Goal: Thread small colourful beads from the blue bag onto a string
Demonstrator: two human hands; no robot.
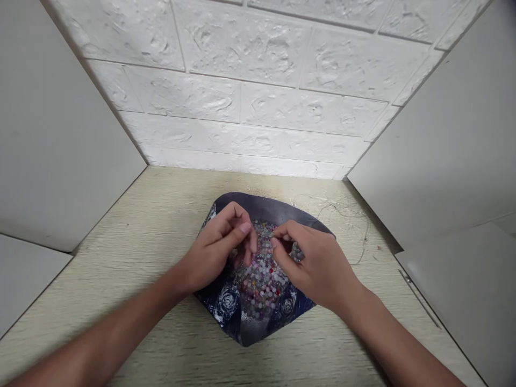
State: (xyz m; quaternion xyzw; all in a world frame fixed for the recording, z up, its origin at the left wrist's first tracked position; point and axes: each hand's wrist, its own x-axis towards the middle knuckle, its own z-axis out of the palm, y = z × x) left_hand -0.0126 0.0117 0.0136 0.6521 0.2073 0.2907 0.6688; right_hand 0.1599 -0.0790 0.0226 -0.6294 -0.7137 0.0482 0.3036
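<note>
A dark blue cloth (226,303) with pale rose prints lies on the wooden table, and a heap of several small pale, pink and red beads (260,282) rests on it. My left hand (217,247) hovers over the heap's left side with its fingers curled and pinched together. My right hand (312,263) is over the heap's right side, its thumb and forefinger pinched close to the left hand's fingertips. What the fingers pinch is too small to make out.
The light wooden table (153,226) is boxed in by grey panels left (60,145) and right (443,156) and a white brick-pattern wall (258,91) behind. Thin loose threads (346,215) lie behind the cloth at the right.
</note>
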